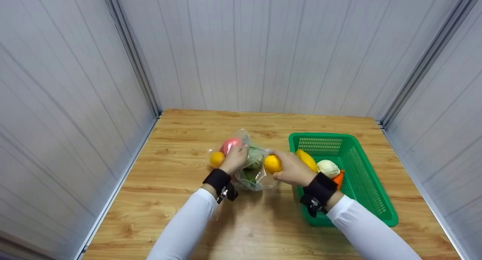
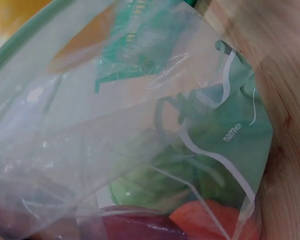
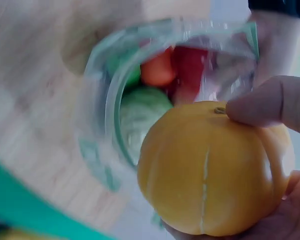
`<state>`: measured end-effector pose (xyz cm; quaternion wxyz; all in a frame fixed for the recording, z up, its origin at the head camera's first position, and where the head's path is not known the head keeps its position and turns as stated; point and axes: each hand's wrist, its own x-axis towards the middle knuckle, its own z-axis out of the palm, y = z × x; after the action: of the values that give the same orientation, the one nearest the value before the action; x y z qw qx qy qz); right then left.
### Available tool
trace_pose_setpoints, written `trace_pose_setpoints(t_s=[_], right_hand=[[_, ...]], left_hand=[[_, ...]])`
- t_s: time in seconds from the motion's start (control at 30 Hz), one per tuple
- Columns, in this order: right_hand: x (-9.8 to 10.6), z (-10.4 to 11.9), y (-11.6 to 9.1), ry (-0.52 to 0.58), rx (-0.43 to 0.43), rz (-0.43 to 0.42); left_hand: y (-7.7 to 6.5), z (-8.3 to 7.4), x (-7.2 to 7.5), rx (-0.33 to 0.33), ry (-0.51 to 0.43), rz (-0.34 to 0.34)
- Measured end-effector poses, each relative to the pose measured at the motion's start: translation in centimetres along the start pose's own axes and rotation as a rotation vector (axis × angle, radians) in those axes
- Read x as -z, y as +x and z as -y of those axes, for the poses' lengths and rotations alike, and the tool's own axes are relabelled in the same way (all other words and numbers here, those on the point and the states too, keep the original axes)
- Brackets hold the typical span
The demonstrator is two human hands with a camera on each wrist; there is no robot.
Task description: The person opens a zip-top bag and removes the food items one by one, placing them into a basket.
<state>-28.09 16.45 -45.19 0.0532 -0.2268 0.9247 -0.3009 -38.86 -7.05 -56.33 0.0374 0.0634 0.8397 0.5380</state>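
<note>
My left hand (image 1: 235, 160) grips the edge of a clear plastic bag (image 1: 256, 183) with green trim, "name" printed on it. Through the plastic in the left wrist view show a green vegetable (image 2: 140, 175), a dark red item (image 2: 140, 222) and an orange-red item (image 2: 210, 217). My right hand (image 1: 292, 168) holds a round orange-yellow fruit (image 1: 272, 164), its thumb near the stem scar. In the right wrist view this fruit (image 3: 215, 170) is in front of the bag's open mouth. A pink-red round item (image 1: 231, 143) and another orange-yellow fruit (image 1: 217, 159) appear beside the left hand.
A green plastic basket (image 1: 371, 184) stands at the right of the wooden table (image 1: 180, 139). It holds a yellow elongated item (image 1: 307, 160), a whitish round vegetable (image 1: 328, 168) and an orange carrot-like item (image 1: 339, 180). Pale panel walls (image 1: 248, 53) surround the table.
</note>
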Motion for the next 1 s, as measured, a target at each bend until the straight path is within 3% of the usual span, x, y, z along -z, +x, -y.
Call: trace_pose_setpoints(t_s=[0.23,0.47,0.8,1.0], right_hand=[[2.7,-2.8,-1.2,-0.084,-0.004,-0.146],[5.3,-7.4,-1.9,-0.244,-0.047,-0.232],[6.6,-15.4,-1.9,-0.442,-0.157,-0.164],[6.0,-18.0,-1.8,-0.516,-0.221,-0.112]], left_hand=[[-0.6,-0.4,0.2,0.000,-0.025,0.000],[-0.6,0.1,0.5,-0.027,-0.036,-0.017],[-0.8,0.2,0.7,-0.021,-0.021,-0.026],[-0.7,0.1,0.8,-0.005,-0.051,0.004]])
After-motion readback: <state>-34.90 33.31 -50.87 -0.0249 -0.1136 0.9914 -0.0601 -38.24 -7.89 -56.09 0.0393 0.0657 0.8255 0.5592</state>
